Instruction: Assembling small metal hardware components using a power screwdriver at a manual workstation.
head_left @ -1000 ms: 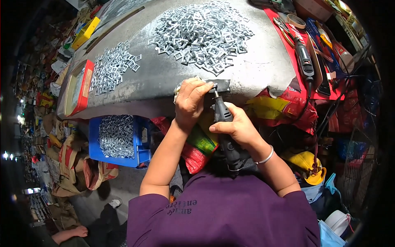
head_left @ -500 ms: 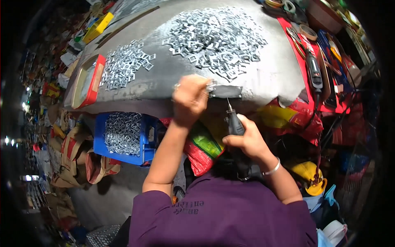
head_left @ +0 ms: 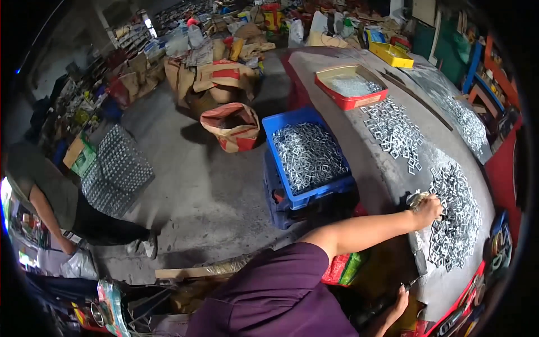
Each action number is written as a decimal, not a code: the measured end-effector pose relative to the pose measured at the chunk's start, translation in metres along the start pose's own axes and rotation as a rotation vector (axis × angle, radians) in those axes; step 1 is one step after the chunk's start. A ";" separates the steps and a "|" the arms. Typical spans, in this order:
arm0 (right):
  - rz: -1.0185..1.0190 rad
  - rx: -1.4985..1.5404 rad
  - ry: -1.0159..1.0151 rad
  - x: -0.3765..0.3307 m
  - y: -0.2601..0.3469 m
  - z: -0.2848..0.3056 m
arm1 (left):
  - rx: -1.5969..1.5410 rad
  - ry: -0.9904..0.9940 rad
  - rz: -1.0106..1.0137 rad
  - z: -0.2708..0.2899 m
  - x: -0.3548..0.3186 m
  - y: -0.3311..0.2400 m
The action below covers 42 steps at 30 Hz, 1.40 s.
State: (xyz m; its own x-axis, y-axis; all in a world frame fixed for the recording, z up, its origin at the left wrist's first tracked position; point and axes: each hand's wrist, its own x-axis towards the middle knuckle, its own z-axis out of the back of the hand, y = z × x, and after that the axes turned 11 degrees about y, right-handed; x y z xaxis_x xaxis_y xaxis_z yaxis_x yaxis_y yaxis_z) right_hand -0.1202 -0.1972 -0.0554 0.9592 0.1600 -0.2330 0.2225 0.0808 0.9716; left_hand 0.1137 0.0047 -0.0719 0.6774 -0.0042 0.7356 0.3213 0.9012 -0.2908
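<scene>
My left hand is closed at the near edge of a large pile of small silvery metal frames on the worktable. Its fingers are curled, and what they hold is too small to make out. Low on the right, by the table's front edge, my right hand grips a black handheld rotary tool with a thin bit pointing toward the table. Most of the tool's body is in shadow. A smaller group of the same metal frames lies farther along the tabletop.
A blue crate full of metal pieces stands beside the table. A red-rimmed tray and a yellow bin sit farther back. An open paper sack rests on the floor. Another person stands at the left, holding a plastic bag.
The view has swung left, bringing the floor, sacks and another person into sight. My left hand has moved from the table's front edge to the large pile. My right hand still holds the rotary tool.
</scene>
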 end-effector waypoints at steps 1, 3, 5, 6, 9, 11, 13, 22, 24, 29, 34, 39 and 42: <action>-0.030 0.046 -0.057 -0.002 0.007 -0.005 | -0.115 -0.053 0.038 0.006 -0.004 -0.002; 0.064 0.087 0.133 -0.006 0.012 0.022 | -0.351 0.053 0.037 0.026 -0.004 -0.041; 0.041 0.175 0.064 -0.017 0.029 0.008 | -0.521 0.111 -0.097 0.046 -0.017 -0.068; 0.041 0.260 0.048 -0.018 0.043 -0.003 | -0.577 0.155 -0.148 0.065 -0.024 -0.079; -0.087 0.364 0.131 -0.007 0.042 -0.005 | -0.507 0.197 -0.240 0.102 -0.055 -0.073; -0.148 0.477 0.293 -0.006 0.044 -0.012 | -0.687 0.203 -0.251 0.128 -0.056 -0.057; -0.162 0.359 0.205 -0.004 0.041 -0.009 | -0.789 0.242 -0.322 0.109 -0.054 -0.059; -0.125 0.580 0.259 0.019 0.041 -0.015 | -0.760 0.292 -0.314 0.105 -0.059 -0.065; -0.119 0.571 0.253 0.023 0.043 -0.018 | -0.722 0.278 -0.326 0.102 -0.062 -0.062; -0.155 0.565 0.237 0.023 0.048 -0.016 | -0.653 0.255 -0.353 0.101 -0.064 -0.060; -0.138 0.531 0.244 0.022 0.054 -0.014 | -0.620 0.250 -0.371 0.102 -0.063 -0.062; -0.112 0.488 0.230 0.023 0.055 -0.023 | -0.645 0.263 -0.361 0.102 -0.063 -0.063; -0.088 0.468 0.239 0.025 0.055 -0.028 | -0.663 0.269 -0.348 0.102 -0.063 -0.063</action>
State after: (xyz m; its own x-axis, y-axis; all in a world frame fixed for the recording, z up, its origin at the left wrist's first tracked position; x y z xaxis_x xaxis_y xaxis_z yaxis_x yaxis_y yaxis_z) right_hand -0.0890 -0.1609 -0.0086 0.8791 0.3968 -0.2640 0.4064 -0.3346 0.8502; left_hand -0.0161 -0.0072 -0.0375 0.5750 -0.4189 0.7028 0.8136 0.3834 -0.4371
